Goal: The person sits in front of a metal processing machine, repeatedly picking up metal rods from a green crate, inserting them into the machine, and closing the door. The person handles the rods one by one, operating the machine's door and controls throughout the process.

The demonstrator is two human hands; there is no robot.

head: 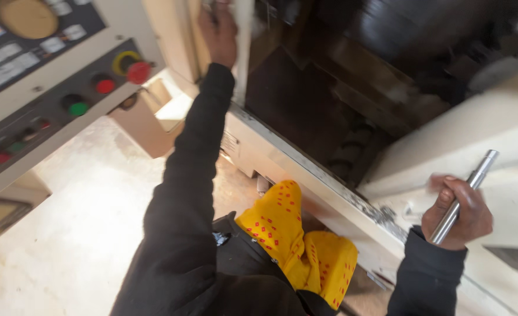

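My left hand [218, 32] reaches up and forward at the top of the head view, its fingers closed around the pale edge of the machine's sliding door [242, 52]. My right hand [458, 213] is low at the right, gripping a shiny steel rod [475, 178] that sticks up and to the right from the fist. Both arms wear black sleeves. A yellow cloth with red dots [288, 234] hangs at my chest between them.
A control panel [48, 76] with a red mushroom button [137, 71], a red button and a green button fills the upper left. The machine's dark interior [352, 76] opens at the centre. A cream housing [481, 123] lies to the right, a pale floor [83, 222] below.
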